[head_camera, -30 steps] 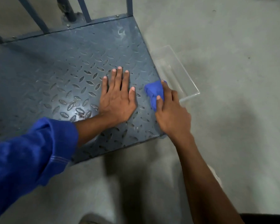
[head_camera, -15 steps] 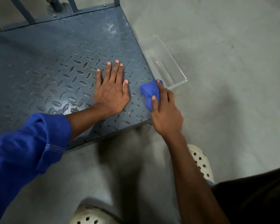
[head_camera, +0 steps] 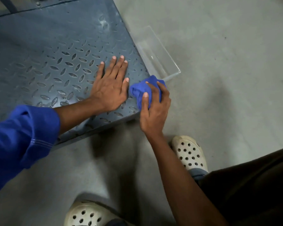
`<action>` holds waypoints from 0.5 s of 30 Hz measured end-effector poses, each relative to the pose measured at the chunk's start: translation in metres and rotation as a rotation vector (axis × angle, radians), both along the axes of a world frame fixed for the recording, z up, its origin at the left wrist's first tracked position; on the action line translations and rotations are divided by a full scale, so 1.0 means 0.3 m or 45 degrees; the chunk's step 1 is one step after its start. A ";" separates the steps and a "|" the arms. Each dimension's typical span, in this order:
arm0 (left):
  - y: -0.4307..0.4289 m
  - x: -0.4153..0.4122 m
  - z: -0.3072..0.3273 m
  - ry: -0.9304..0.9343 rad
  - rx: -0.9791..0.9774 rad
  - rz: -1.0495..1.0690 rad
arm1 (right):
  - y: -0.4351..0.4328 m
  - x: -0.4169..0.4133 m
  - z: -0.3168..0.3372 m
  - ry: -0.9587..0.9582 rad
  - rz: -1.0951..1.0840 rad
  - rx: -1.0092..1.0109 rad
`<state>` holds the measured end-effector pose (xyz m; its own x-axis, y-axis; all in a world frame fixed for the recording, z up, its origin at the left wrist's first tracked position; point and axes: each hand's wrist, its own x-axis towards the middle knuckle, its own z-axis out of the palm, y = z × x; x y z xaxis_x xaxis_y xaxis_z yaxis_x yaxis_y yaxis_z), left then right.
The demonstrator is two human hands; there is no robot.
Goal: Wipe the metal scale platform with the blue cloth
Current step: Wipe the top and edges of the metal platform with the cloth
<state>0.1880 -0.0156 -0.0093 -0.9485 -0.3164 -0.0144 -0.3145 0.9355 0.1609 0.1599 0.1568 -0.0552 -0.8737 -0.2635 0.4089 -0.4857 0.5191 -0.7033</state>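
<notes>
The metal scale platform (head_camera: 44,51) is a dark grey tread plate filling the upper left. My left hand (head_camera: 110,88) lies flat on it with fingers straight, near the plate's front right corner. Just to its right, my right hand (head_camera: 155,108) grips a bunched blue cloth (head_camera: 141,88) and holds it against the platform's right edge at that corner. Fingers and thumb curl over the cloth and hide part of it.
A clear plastic tray (head_camera: 168,62) lies on the concrete floor (head_camera: 227,79) right beside the platform's right edge. Blue frame bars (head_camera: 11,4) rise at the platform's far side. My two white perforated clogs (head_camera: 189,152) stand on the floor below.
My right hand with the cloth has slid slightly toward the platform's right edge and closed more tightly round the cloth. The view has dropped, bringing both clogs in. The left hand stays flat.
</notes>
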 end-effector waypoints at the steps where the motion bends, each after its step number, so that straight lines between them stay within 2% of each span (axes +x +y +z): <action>1: 0.000 0.001 0.002 0.000 -0.001 -0.002 | 0.005 -0.037 -0.015 -0.033 0.062 -0.096; 3: 0.005 0.004 0.007 -0.002 -0.005 -0.010 | 0.025 -0.098 -0.038 -0.232 0.143 -0.379; 5: 0.009 0.009 0.006 -0.004 -0.010 -0.017 | 0.033 -0.100 -0.035 -0.448 0.089 -0.580; 6: 0.010 0.009 0.006 0.000 -0.013 -0.019 | 0.028 -0.078 -0.031 -0.446 0.058 -0.545; 9: 0.012 0.008 0.008 0.011 -0.025 -0.037 | 0.025 0.027 -0.051 -0.047 0.116 -0.248; 11: 0.015 0.005 0.013 0.021 -0.029 -0.044 | 0.043 0.011 -0.055 0.072 0.217 -0.216; 13: 0.016 0.002 0.018 0.013 -0.023 -0.042 | 0.045 -0.081 -0.054 -0.043 0.215 -0.314; 15: 0.012 0.001 0.020 0.004 -0.024 -0.048 | 0.042 -0.157 -0.032 -0.313 0.060 -0.489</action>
<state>0.1884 -0.0119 -0.0033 -0.9598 -0.2806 -0.0055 -0.2784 0.9496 0.1440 0.1129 0.1696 -0.0648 -0.9478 -0.1748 0.2668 -0.2971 0.1795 -0.9378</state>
